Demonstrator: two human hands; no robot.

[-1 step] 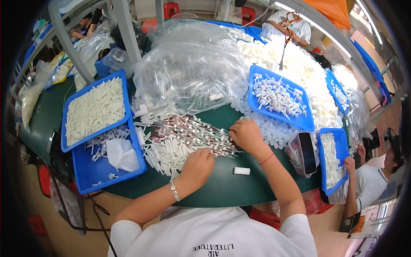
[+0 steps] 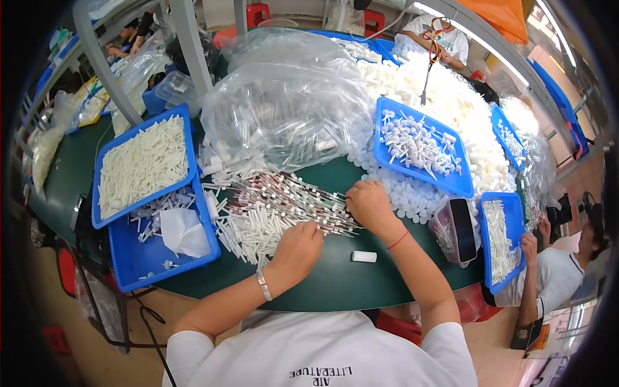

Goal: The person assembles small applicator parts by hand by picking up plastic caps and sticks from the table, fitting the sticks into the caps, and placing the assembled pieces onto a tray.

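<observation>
My left hand [image 2: 298, 248] rests at the near right side of a heap of short white tubes [image 2: 248, 233], fingers curled inward. Its fingertips are turned away, so anything between them is hidden. At the right end of a spread of thin reddish-brown sticks with white ends [image 2: 293, 198], my right hand [image 2: 372, 203] is closed with its fingers bent down. I cannot make out what it grips. A small white cylinder [image 2: 363, 257] lies on the green table [image 2: 329, 277] between my forearms, touching neither hand.
Left stand two overlapping blue trays, the upper tray [image 2: 98, 201] full of white sticks. Ahead lies a clear plastic bag [image 2: 284, 97] of tubes. To the right are white caps [image 2: 409, 197], a blue tray [image 2: 451, 184], a dark phone [image 2: 463, 222] and a co-worker's hand [image 2: 529, 248] beside another tray.
</observation>
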